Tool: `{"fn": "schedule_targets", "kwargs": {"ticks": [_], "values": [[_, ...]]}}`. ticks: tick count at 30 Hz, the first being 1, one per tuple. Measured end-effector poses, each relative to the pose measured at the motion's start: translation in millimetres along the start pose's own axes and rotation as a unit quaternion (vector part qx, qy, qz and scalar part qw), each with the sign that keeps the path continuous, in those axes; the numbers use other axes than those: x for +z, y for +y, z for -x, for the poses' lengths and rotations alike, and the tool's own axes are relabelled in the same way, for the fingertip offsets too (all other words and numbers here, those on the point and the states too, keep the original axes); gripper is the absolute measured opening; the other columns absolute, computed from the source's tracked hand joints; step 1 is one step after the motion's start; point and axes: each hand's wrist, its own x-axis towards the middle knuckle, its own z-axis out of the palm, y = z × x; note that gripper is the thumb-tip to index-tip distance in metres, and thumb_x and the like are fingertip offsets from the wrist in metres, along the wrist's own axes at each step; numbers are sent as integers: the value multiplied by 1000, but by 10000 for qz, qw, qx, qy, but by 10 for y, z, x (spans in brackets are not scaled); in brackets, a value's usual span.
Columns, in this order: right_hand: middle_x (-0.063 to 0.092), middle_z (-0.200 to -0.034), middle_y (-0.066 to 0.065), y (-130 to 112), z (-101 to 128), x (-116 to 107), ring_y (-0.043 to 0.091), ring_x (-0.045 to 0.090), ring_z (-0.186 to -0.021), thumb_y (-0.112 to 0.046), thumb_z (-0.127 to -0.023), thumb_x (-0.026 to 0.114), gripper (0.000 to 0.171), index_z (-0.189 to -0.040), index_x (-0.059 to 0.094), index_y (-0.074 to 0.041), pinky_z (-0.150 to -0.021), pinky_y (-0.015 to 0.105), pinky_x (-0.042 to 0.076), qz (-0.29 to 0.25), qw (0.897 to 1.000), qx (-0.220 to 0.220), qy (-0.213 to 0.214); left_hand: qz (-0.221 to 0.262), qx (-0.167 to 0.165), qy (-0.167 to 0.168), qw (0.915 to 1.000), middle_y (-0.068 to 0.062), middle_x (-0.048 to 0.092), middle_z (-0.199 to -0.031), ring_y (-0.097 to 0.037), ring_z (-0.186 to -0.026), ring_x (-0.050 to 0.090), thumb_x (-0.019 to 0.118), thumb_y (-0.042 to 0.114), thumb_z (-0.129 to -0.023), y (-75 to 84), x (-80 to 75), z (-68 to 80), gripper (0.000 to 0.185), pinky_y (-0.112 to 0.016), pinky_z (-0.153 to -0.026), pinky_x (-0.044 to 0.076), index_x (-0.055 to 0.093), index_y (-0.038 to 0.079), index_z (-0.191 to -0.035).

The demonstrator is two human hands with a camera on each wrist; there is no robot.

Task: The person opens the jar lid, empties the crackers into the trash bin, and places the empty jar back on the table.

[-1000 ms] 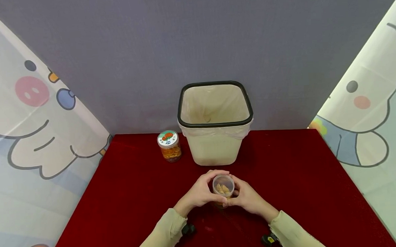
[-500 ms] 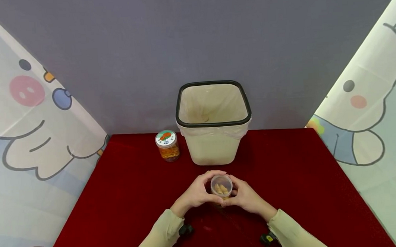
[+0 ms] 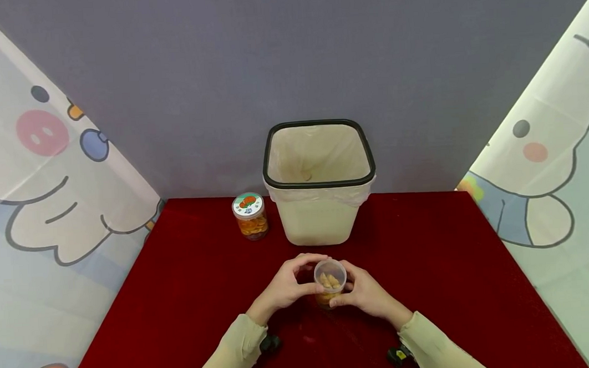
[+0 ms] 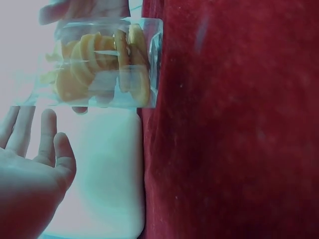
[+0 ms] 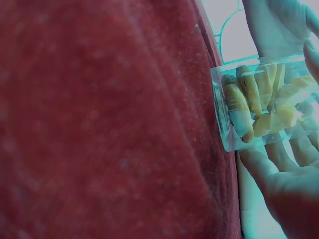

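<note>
A person's two hands frame a small clear jar [image 3: 330, 282] of pale-orange snack pieces, standing upright on the red-covered surface [image 3: 180, 301] just in front of a lined waste bin [image 3: 319, 182]. The left hand [image 3: 287, 284] curls round the jar's left side w/ fingers arched over toward its top; in the left wrist view the palm sits a little apart from the wall, so how firm that hold is cannot be told. The right hand [image 3: 362, 292] wraps the right side, fingers against the clear wall, as the right wrist view shows. No lid is plain on the jar: top looks open or clear-capped, cannot tell. A second jar [image 3: 250, 216], capped w/ a printed lid, stands apart to the left of the bin.

Judgement: the step in hand looks like steadying the jar. To do it well, one hand should brace low on the wall, base kept flat on the cloth; grip light, since thin plastic flexes and contents could spill if tipped.
</note>
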Motion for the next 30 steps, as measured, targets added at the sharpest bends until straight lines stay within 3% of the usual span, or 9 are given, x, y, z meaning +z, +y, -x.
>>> {"fn": "schedule_targets", "kwargs": {"ticks": [2,8,16,22,30], "values": [[53,-134,15,-3,3,1,27,57,-120,-5,-79,84,66,-136,51,-6,-92,31,53,7,10000,5,9,-8,106,86,9999,-9,62,-130,-31,-115,58,76,6,-88,37,-9,12,48,-48,-94,48,61,8,-134],[53,-134,16,8,19,-5,26,59,-120,-4,-79,84,69,-139,49,-7,-90,32,53,-53,9999,95,8,-159,83,377,9991,-4,63,-126,-24,-116,58,78,19,-89,-43,-39,67,40,-47,-92,48,65,13,-126],[54,-133,17,-9,21,-8,26,60,-119,-6,-79,84,69,-139,49,-6,-89,32,54,-131,9998,166,5,-182,-75,611,9979,-14,64,-121,-37,-112,57,79,-1,-82,-2,-39,66,41,-55,-88,48,66,4,-121],[53,-134,17,6,11,-1,27,59,-119,-3,-78,84,69,-138,50,-5,-90,32,53,-99,9999,51,14,-244,-129,526,9982,-9,63,-126,-30,-113,58,82,3,-81,20,-27,36,50,-45,-88,49,64,8,-127],[53,-134,17,8,8,10,27,58,-118,-4,-76,86,69,-136,51,-5,-91,32,53,-68,9999,5,85,-106,214,191,9995,-6,59,-136,-25,-120,55,83,23,-84,-20,8,-5,61,-41,-91,48,56,11,-138]]}}
